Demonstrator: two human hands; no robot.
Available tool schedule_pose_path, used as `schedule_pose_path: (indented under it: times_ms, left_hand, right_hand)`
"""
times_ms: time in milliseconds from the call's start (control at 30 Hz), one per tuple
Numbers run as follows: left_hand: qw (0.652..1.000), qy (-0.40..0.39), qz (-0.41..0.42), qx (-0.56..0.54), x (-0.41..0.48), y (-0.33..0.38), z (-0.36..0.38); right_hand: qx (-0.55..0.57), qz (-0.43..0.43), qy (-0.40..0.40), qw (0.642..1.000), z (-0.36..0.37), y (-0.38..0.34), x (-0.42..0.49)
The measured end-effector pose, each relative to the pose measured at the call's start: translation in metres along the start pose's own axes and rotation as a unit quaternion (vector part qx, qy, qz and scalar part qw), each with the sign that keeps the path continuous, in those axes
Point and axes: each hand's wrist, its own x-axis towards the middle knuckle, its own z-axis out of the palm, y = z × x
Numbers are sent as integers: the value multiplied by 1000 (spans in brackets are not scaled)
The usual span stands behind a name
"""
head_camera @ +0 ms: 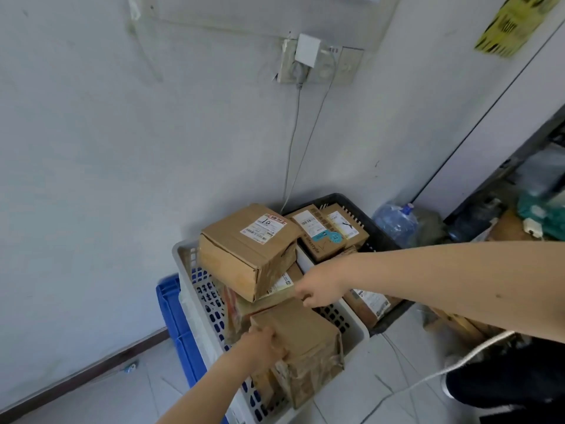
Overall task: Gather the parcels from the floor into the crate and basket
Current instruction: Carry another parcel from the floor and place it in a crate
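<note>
The left hand (263, 347) and right hand (318, 289) are bare, both arms too. Black cloth (513, 381) shows low down, a thin white cord (477, 350) by it.

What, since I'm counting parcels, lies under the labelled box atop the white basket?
The labelled box rests on a flatter parcel with a pale label; an orange-printed parcel shows below at left. Anything deeper in the white basket is covered.

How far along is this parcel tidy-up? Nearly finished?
Mostly done, it seems: parcels already fill the white basket and black crate. In hand: left hand grips a brown parcel in the basket, right hand pinches a flat parcel beside it. Left: little floor shows, so unclear.
</note>
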Motion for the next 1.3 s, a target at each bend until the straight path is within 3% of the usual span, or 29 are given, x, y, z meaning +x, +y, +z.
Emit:
schedule_pose_path:
  times_ms: [167, 400, 500, 633, 800, 967, 1167, 1300]
  left_hand:
    - [998, 8, -26, 53, 18, 13, -15]
    - [989, 92, -70, -87, 21, 1, -2]
    - [976, 54, -84, -194, 17, -12, 4]
    - [957, 10, -116, -265, 4, -20, 8]
    - [939, 50, -112, -321, 0, -22, 21]
    - [914, 147, -136, -353, -9, 0, 38]
    - [827, 356, -233, -367, -9, 22, 65]
    - [792, 403, -257, -381, -27, 48, 91]
  right_hand:
    - [26, 63, -15, 998, 28, 1, 4]
    - [127, 123, -28, 984, 62, 1, 27]
    - [228, 169, -41, 958, 69, -1, 35]
    - [220, 152, -59, 962, 63, -13, 41]
    - [191, 118, -53, 973, 63, -16, 55]
    - [208, 64, -13, 976, 86, -2, 74]
    - [218, -12, 48, 975, 95, 9, 56]
    - [254, -34, 86, 963, 117, 4, 66]
